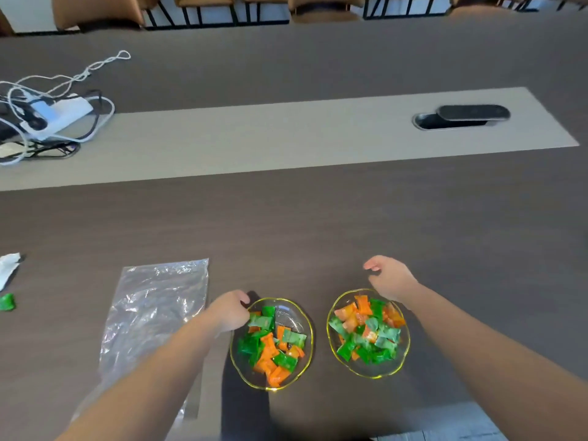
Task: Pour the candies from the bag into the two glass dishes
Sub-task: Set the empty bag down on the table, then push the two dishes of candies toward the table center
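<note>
We can read no brand, label or writing anywhere; the candy wrappers are too blurred for print.

Our left hand (229, 310) rests at the far-left rim of the left glass dish (306, 354), fingers curled onto the edge; whether they pinch the rim we cannot tell. Our right hand (389, 276) hangs over the far edge of the right glass dish (350, 366), fingers loosely curled and apart, holding nothing.

Both dishes carry green and orange wrapped candies (273, 348), heaped just nearside of each hand. The clear plastic bag (152, 310) lies flat and looks empty, just left of our left hand, with the forearm crossing its near corner.

Well left of the bag, a stray green candy (7, 302) and a scrap of white wrapper (8, 267) sit at the frame's edge. Far beyond our hands, on the dark table (318, 218), a pale strip holds a white power strip (60, 116) tangled in cables to the left and an open cable port (461, 117) to the right. Brown chairs (95, 11) line the far side.
</note>
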Demonstrator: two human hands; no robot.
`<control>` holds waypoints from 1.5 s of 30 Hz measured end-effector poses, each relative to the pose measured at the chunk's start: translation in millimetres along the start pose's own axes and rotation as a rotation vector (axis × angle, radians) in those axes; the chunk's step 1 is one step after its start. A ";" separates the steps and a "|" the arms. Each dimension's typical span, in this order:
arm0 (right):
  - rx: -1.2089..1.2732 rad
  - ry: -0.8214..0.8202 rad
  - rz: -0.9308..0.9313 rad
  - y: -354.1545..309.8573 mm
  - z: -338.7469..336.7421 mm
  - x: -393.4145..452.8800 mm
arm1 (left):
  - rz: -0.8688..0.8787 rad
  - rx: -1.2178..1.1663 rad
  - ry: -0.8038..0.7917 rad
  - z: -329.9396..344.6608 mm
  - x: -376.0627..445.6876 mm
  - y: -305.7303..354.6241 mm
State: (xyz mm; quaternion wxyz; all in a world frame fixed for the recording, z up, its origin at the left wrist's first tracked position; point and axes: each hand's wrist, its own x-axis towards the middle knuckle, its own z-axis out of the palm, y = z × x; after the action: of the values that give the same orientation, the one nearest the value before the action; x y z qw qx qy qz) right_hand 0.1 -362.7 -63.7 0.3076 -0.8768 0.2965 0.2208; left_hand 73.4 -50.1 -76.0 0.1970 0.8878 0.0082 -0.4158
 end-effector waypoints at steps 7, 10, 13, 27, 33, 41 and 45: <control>0.037 -0.218 0.181 53.1 -11.6 -17.3 | -0.099 0.117 0.028 18.7 -4.2 17.4; 0.076 -0.333 0.228 52.4 -13.1 -18.8 | -0.143 0.133 -0.017 16.2 -1.1 11.3; 0.113 -0.402 0.216 48.2 -13.0 -17.5 | -0.160 0.027 0.028 15.7 0.7 7.8; 0.269 -0.373 0.146 15.5 -8.6 12.9 | -0.305 -0.870 0.114 -29.4 23.7 -11.2; 0.604 -0.229 0.242 -20.6 -11.9 49.0 | -0.298 -1.109 0.213 -73.8 45.5 12.6; 0.840 -0.101 0.201 -93.0 -35.1 113.5 | -0.226 -1.240 0.290 -143.7 115.4 46.3; 0.950 -0.020 0.207 -120.4 -42.4 158.2 | -0.174 -1.301 0.328 -169.7 152.5 59.3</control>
State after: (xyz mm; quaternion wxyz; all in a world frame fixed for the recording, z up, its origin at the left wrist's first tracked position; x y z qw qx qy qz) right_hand 202.7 -375.4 -74.4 0.6530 -0.6032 0.4472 0.0990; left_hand 308.6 -67.0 -70.9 0.6532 0.6362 0.3582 -0.2006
